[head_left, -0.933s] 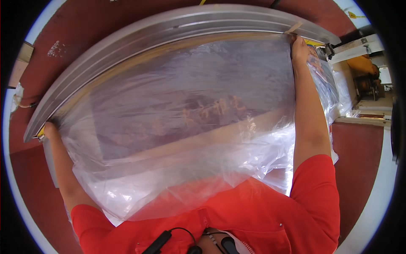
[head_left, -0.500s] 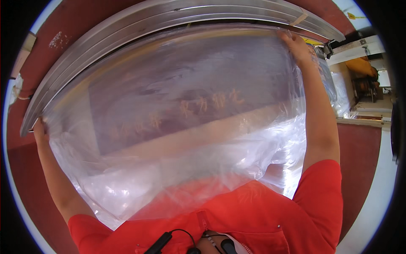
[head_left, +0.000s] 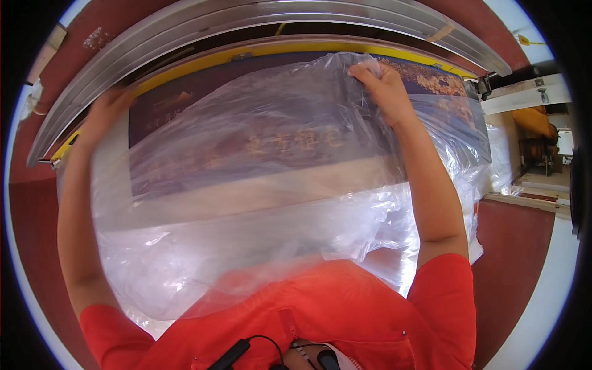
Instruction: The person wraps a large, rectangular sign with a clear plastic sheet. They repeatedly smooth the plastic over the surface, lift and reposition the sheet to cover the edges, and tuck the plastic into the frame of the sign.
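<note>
A large clear plastic sheet (head_left: 246, 240) hangs wrinkled in front of me and runs down over my red top. Through it shows a dark purple panel (head_left: 161, 120) with gold markings, and a pale surface borders its near and left sides. My right hand (head_left: 385, 89) pinches the sheet's far edge toward the right, above the panel. Over the panel's far left corner, beside the yellow strip (head_left: 209, 60), is my left hand (head_left: 108, 114). Motion smears its fingers, so whether it holds any of the sheet does not show.
A curved-looking silvery metal rail (head_left: 259, 18) spans the far side beyond the yellow strip. More clear plastic (head_left: 456, 145) lies bunched at the right, over the panel's end. A white bar (head_left: 524, 92) juts out at the far right. The floor (head_left: 512, 246) is dark red.
My right hand has moved left with the sheet's edge, uncovering gold decoration at the right. My left hand has moved right and farther away. The sheet's far edge has dropped, exposing the yellow strip.
</note>
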Motion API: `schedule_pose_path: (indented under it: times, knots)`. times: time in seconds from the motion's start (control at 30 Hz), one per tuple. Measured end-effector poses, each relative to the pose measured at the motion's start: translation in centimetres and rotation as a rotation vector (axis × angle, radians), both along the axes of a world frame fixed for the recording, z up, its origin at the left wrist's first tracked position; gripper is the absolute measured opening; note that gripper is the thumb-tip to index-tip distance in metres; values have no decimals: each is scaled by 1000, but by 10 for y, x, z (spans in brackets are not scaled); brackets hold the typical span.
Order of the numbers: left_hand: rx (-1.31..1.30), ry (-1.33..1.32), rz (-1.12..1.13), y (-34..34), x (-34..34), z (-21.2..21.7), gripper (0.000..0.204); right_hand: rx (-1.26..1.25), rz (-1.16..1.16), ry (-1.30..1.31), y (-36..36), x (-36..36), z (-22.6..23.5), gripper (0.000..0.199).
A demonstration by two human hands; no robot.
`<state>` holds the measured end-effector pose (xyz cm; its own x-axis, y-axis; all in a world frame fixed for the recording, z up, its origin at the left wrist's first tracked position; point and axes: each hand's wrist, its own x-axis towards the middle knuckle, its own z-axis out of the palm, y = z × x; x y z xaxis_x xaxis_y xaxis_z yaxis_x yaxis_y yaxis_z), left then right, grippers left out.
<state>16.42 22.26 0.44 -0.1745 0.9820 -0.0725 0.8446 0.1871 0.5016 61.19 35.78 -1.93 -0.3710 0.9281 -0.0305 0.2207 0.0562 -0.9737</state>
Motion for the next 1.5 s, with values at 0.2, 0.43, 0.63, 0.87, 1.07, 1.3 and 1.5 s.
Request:
schedule_pose_path:
  times: [0.2, 0.43, 0.63, 0.87, 1.07, 1.3, 1.5]
  knots:
    - [326, -481, -284, 121, 261, -42, 37, 37, 66, 108, -4, -16, 3, 17]
    - [117, -675, -54, 15, 175, -19, 14, 425, 336, -486, -24, 0, 11, 18]
    - [97, -283, 458, -249, -102, -14, 13, 704, 511, -376, -113, -54, 24, 13]
    - [-455, 443, 1222, -502, -283, -29, 24, 494, 627, -519, -124, 13, 72, 14]
    - [-86, 586, 824, -312, -322, -106, 35, 596, -287, -1147, -22, 282, 188, 29]
    - [128, 666, 739, -200, -272, -86, 32, 1356, -26, -982, -54, 118, 105, 39]
    - [-98, 612, 728, -271, -301, -92, 33, 514, -332, -1443, -9, 214, 1, 44]
